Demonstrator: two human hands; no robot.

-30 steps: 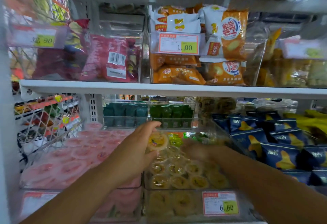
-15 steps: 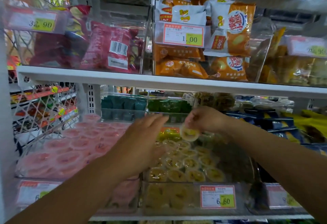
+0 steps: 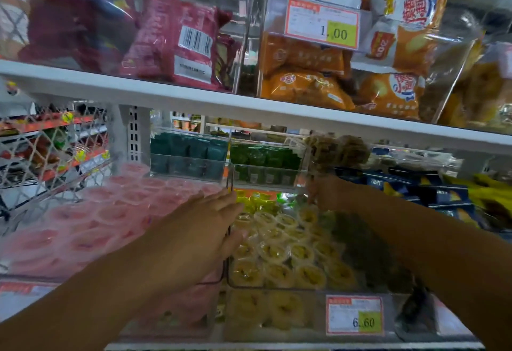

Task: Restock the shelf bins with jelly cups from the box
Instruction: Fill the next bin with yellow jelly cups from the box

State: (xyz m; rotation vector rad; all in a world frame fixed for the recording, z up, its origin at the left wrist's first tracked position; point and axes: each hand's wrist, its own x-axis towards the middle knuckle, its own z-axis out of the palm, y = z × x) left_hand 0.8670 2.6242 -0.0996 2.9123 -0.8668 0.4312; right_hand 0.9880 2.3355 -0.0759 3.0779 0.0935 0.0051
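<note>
Yellow jelly cups [image 3: 277, 250] fill a clear shelf bin [image 3: 277, 289] at the centre of the lower shelf. Pink jelly cups [image 3: 83, 228] fill the bin to its left. My left hand [image 3: 199, 228] is flat with straight fingers, over the divider between the two bins, and holds nothing. My right hand [image 3: 329, 192] reaches to the back of the yellow bin. Its fingers curl down around a yellow jelly cup [image 3: 307, 213] there, partly hidden and blurred. The box is out of view.
The white upper shelf board [image 3: 194, 101] hangs low over the bins, carrying red and orange snack bags. Small bins of teal and green packets [image 3: 263, 156] stand behind. Blue packets [image 3: 443, 192] lie to the right, and a 6.60 price tag [image 3: 354, 314] marks the yellow bin's front.
My right hand took the yellow cup from my left hand and carried it to the back of the yellow bin. My left hand opened flat and stayed over the divider.
</note>
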